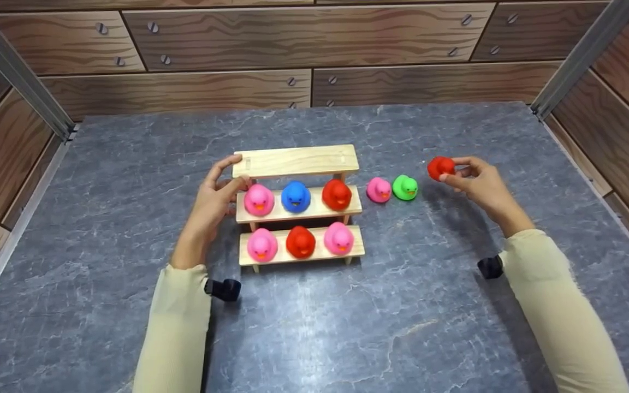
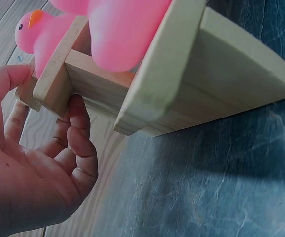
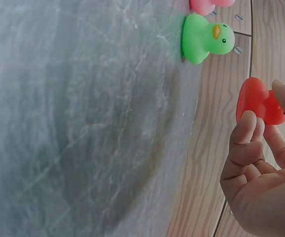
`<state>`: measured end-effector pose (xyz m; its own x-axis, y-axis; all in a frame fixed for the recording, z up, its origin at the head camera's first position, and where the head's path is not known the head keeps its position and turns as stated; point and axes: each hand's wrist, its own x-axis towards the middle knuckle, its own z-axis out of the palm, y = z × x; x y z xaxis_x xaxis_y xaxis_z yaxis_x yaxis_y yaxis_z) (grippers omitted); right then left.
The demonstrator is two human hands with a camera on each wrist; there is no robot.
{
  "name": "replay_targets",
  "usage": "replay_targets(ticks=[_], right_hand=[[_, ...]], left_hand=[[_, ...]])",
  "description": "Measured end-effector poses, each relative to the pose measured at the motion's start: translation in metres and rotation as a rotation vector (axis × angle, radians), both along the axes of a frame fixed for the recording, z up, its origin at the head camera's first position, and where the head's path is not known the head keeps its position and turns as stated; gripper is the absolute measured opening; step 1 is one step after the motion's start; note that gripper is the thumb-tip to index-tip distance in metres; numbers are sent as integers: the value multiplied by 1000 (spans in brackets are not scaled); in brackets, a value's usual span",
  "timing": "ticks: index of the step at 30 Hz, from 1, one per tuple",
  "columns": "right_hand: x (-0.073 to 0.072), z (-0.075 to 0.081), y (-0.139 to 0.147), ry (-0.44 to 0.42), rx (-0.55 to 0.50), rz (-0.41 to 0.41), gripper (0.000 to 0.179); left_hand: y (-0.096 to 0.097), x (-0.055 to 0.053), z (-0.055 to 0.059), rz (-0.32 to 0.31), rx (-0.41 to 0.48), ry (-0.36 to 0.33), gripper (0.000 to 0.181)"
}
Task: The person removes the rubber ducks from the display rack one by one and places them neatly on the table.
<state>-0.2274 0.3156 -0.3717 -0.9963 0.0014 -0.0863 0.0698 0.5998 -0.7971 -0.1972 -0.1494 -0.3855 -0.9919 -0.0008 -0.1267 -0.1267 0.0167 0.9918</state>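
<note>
A three-tier wooden display stand (image 1: pixel 295 161) stands left of centre in the head view. My left hand (image 1: pixel 213 196) grips its left end, thumb by the middle tier and forefinger at the top board; curled fingers touch the wood in the left wrist view. On the middle tier sit a pink duck (image 1: pixel 259 201), a blue duck (image 1: pixel 296 197) and a red duck (image 1: pixel 337 195). The bottom tier bears two pink ducks with a red one (image 1: pixel 300 243) between them. To the right, my right hand (image 1: pixel 484 183) pinches another red rubber duck (image 3: pixel 255 98), held above the table.
Between the stand and my right hand, a pink duck (image 1: pixel 379 190) and a green duck (image 1: pixel 405 188) rest side by side on the grey marbled tabletop (image 1: pixel 314 327). Wood-patterned walls (image 1: pixel 309 38) with metal corner posts enclose the back and sides.
</note>
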Motion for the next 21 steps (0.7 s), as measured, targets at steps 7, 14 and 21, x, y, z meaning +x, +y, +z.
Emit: replay_targets(ticks=[7, 14, 21], right_hand=[[-3, -7, 9, -33, -23, 6, 58], [-6, -10, 13, -101, -17, 21, 62], [-8, -15, 16, -171, 1, 47, 62]], left_hand=[[0, 0, -1, -2, 8, 9, 48], [0, -1, 0, -5, -10, 12, 48], [-1, -1, -1, -1, -22, 7, 49]])
